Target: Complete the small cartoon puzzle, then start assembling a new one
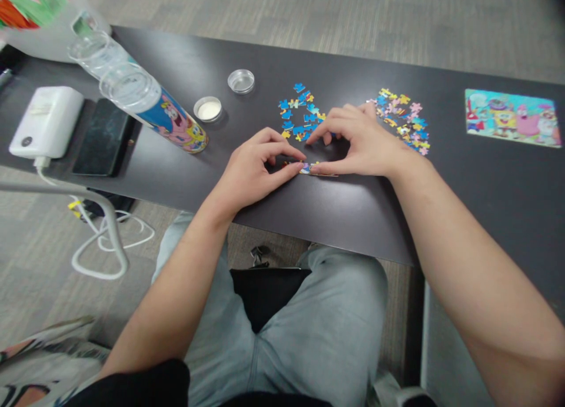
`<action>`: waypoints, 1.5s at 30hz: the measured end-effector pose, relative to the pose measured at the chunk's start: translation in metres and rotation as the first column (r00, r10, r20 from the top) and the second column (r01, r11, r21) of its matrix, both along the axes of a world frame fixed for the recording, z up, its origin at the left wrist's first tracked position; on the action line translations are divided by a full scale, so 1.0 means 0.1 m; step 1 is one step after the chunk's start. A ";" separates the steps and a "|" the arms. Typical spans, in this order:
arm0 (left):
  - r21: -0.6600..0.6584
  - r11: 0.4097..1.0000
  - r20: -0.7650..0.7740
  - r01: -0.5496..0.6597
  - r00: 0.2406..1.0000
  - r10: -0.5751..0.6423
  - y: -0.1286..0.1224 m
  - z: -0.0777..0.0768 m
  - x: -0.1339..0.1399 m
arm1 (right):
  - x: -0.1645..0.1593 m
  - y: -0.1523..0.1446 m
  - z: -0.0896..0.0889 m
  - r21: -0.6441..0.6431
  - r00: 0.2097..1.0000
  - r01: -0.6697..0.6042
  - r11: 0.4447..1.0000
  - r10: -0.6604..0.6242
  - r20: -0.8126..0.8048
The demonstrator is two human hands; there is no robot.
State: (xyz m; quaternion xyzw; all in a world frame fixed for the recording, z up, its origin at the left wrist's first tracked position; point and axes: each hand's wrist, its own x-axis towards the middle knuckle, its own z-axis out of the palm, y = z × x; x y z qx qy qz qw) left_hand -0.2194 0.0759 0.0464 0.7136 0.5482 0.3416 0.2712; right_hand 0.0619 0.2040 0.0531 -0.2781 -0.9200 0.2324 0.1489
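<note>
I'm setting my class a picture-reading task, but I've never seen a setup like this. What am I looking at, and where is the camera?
There is no machine here: these are a person's own bare hands, seen in one picture from a camera worn on the head, looking down. On the dark table lie two groups of loose jigsaw pieces, one bluer, one more mixed. A cartoon picture card lies to the right; a cartoon-printed tube stands to the left. The left hand touches a narrow jigsaw strip, pinching or just pressing, I can't tell. The right hand has its thumb against the strip, its fingers spread.
</note>
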 end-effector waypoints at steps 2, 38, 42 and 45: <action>0.002 1.000 0.002 -0.010 1.000 0.010 0.00 0.00 0.00 | 0.00 0.00 0.00 -0.002 1.000 0.000 1.000 0.000 -0.007; -0.033 0.999 -0.076 -0.009 0.997 0.007 -0.05 0.07 -0.17 | -0.01 -0.01 0.00 0.013 1.000 0.002 1.000 -0.002 -0.002; -0.032 0.999 -0.079 -0.010 0.997 0.007 -0.06 0.07 -0.17 | -0.01 -0.02 0.03 0.003 1.000 0.002 1.000 -0.002 0.012; -0.034 0.999 -0.081 -0.016 0.997 0.014 -0.07 0.07 -0.18 | -0.01 -0.02 0.03 0.005 1.000 0.000 1.000 -0.001 0.007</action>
